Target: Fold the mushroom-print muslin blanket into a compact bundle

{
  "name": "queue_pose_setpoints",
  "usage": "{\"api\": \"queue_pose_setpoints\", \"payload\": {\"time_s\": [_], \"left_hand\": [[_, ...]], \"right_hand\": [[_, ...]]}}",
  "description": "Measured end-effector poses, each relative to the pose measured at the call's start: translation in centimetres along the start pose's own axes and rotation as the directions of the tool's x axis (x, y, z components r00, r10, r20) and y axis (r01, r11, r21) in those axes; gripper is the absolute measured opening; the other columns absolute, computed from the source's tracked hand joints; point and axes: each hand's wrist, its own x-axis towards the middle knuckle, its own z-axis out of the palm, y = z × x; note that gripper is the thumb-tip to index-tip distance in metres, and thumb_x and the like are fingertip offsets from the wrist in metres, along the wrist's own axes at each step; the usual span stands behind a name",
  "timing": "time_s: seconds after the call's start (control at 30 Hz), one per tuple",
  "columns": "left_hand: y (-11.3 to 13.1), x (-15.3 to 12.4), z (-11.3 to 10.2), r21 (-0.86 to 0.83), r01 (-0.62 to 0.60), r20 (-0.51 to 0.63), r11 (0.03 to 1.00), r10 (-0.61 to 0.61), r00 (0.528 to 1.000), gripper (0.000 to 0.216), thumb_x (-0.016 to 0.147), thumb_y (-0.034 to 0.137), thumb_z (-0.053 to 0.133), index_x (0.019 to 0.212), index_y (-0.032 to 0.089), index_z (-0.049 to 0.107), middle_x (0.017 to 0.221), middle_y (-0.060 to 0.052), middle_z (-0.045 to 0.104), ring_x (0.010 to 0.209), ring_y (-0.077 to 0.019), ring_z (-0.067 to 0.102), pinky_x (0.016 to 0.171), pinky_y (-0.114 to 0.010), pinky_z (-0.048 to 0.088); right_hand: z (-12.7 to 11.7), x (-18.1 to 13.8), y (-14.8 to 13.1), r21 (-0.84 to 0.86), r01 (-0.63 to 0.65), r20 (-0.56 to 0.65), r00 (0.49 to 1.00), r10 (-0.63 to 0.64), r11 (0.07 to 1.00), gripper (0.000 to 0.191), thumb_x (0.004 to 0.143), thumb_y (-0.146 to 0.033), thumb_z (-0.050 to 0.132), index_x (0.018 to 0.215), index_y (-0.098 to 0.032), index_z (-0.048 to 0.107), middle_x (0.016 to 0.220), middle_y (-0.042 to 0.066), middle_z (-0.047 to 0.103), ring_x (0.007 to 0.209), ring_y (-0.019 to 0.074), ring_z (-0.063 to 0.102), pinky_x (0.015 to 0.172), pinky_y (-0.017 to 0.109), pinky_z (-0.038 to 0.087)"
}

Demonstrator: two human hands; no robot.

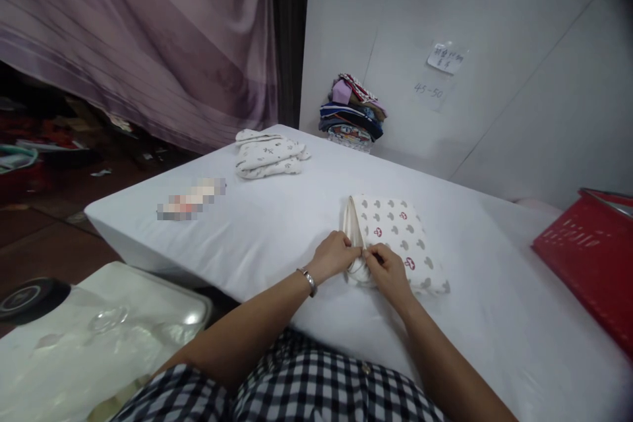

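Note:
A folded white cloth (395, 244) with grey and red mushroom prints lies flat on the white-covered table (277, 217). At its left side, where the folded layers open, my left hand (335, 254) pinches the edge. A silver bracelet (309, 281) circles that wrist. Close beside it, my right hand (388, 271) pinches the same edge, fingers pressed together; the fingertips of both hands nearly meet. Farther back on the table rests another folded white cloth (270, 155) with small dark prints, apart from both hands.
A red plastic basket (588, 257) stands at the right. Folded clothes (352, 112) are stacked at the back against the wall. A blurred-out item (192, 199) lies on the table's left. Below left is a clear-plastic-covered white surface (113, 336); a purple curtain (198, 46) hangs behind.

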Motion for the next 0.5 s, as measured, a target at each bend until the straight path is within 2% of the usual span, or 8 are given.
{"api": "queue_pose_setpoints", "payload": {"time_s": [0.27,0.5], "left_hand": [[0.7,0.9,0.2,0.022,0.03,-0.018,0.999,-0.03,0.999,0.036,0.068,0.044,0.057,0.093,0.018,0.057,0.104,-0.009,0.059,0.088,-0.0219,0.059,0.07,-0.028,0.04],[0.7,2.1,0.6,0.011,0.035,-0.045,0.999,-0.034,0.998,0.041,0.069,0.041,0.055,0.103,0.018,0.055,0.109,-0.011,0.058,0.09,-0.0238,0.059,0.07,-0.03,0.04]], "right_hand": [[0.1,0.0,0.1,-0.024,0.015,0.0,1.0,-0.015,1.0,0.024,0.084,-0.037,0.047,0.07,-0.02,0.056,0.063,-0.002,0.052,0.059,0.0131,0.046,0.055,0.024,0.035],[0.1,-0.1,0.2,-0.055,0.007,0.002,1.0,-0.007,0.998,0.019,0.083,-0.033,0.049,0.07,-0.021,0.055,0.062,-0.002,0.051,0.058,0.013,0.045,0.055,0.024,0.033]]}}
